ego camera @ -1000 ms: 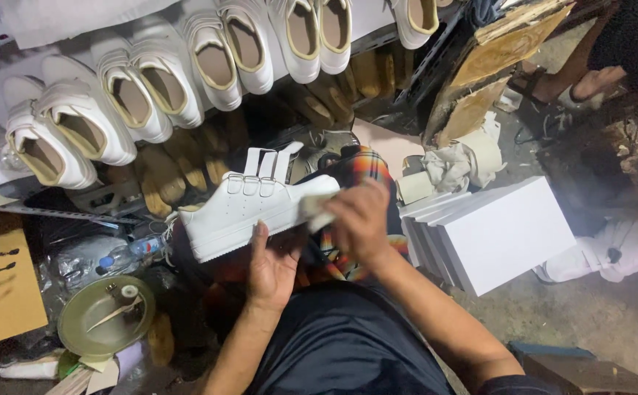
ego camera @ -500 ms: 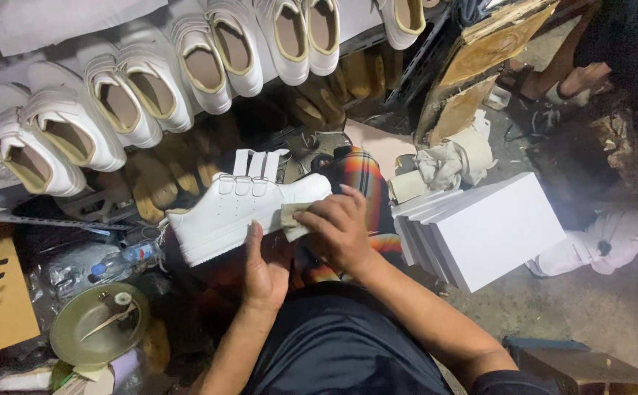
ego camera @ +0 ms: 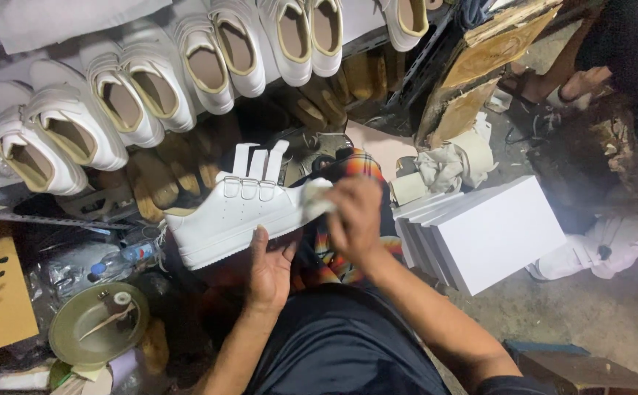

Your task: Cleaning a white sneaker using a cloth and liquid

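A white strap shoe (ego camera: 235,213) lies sideways over my lap, its three straps standing up. My left hand (ego camera: 269,269) grips it from below at the sole. My right hand (ego camera: 355,219) is closed on a small white cloth (ego camera: 317,197) pressed against the shoe's toe end. Under my hands shows a plaid cloth (ego camera: 341,260) on my knees.
A rack (ego camera: 377,44) ahead carries a row of white shoes (ego camera: 158,88) with tan wooden lasts below. A stack of white boxes (ego camera: 483,234) stands at right beside crumpled rags (ego camera: 447,164). A green round tin (ego camera: 96,333) and a plastic bottle (ego camera: 121,260) lie at left. Another person's foot (ego camera: 553,80) is top right.
My right hand with the cloth has slid along the shoe's toe end; the shoe has shifted slightly in my left hand.
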